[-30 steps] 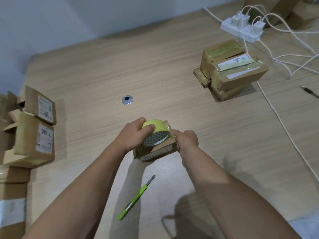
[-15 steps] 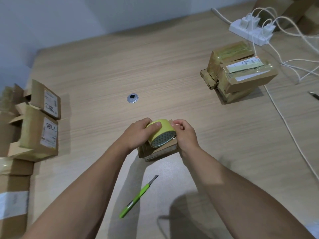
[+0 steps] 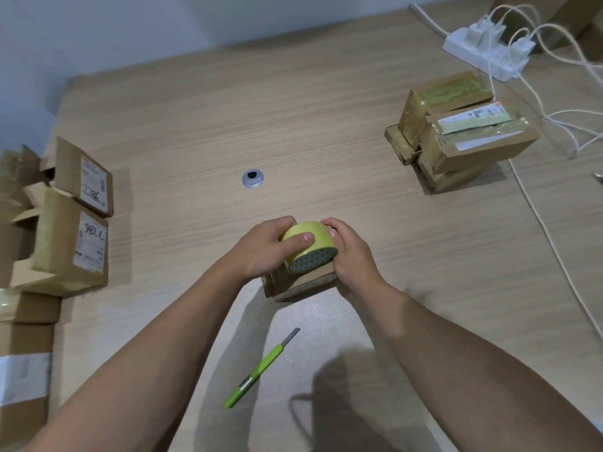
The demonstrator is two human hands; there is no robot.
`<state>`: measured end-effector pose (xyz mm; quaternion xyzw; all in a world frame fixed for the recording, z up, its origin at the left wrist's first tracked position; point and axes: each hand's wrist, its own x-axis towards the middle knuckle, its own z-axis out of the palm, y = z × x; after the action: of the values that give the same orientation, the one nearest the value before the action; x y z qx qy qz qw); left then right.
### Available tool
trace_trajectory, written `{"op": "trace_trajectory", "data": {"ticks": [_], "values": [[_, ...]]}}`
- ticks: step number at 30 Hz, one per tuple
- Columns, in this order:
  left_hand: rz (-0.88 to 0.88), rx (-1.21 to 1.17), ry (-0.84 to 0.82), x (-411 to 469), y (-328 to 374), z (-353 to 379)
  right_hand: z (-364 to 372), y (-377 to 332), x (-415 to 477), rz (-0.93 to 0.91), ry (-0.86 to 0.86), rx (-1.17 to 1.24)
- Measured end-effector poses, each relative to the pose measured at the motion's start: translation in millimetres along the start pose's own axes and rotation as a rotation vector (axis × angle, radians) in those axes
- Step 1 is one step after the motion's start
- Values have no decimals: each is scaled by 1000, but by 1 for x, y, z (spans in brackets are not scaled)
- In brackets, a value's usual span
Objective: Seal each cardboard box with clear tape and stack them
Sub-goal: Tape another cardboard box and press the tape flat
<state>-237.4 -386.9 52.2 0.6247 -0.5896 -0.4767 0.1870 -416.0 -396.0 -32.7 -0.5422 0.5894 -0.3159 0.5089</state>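
Head view: the left hand (image 3: 261, 249) grips the tape roll (image 3: 310, 243) atop a small box (image 3: 303, 283); the right hand (image 3: 352, 256) curls around the roll's other side.

Box (image 3: 300, 283) top hidden under roll (image 3: 318, 238), left hand (image 3: 264, 252) and right hand (image 3: 350, 256). Left pile (image 3: 29, 308) cut by frame edge; cables (image 3: 553, 247) run off right edge. Label (image 3: 89, 247) fine print too small to read.

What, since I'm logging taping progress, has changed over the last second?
The right hand moved up from the side of the cardboard box onto the tape roll, now curling over its top edge. The left hand keeps gripping the roll on top of the box. Box, green knife and sealed stack stayed put.
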Motion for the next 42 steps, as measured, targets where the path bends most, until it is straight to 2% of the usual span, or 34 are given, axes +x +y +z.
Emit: {"op": "trace_trajectory", "data": {"ticks": [6, 15, 20, 23, 26, 29, 33, 35, 42], "values": [[-20, -3, 26, -1, 0, -8, 3, -1, 5, -81, 39, -236], [-55, 230, -1, -11, -1, -24, 4, -1, 4, -101, 38, -298], [-33, 263, 96, -18, -2, -19, 10, -9, 9, -162, 11, -450], [-21, 272, 125, -17, -4, -18, 18, -21, 13, -120, 19, -436], [-16, 250, 150, -16, -7, -16, 26, -22, 11, -104, -41, -456], [-2, 200, 126, -20, -13, -10, 24, -17, 7, -134, -33, -498], [29, -68, 87, -28, -31, -9, 21, -14, 4, -150, -26, -529], [50, -98, 79, -31, -38, -11, 23, -13, 3, -155, -19, -548], [71, 146, 175, -36, -37, -35, 27, -13, 2, -169, 28, -564]]}}
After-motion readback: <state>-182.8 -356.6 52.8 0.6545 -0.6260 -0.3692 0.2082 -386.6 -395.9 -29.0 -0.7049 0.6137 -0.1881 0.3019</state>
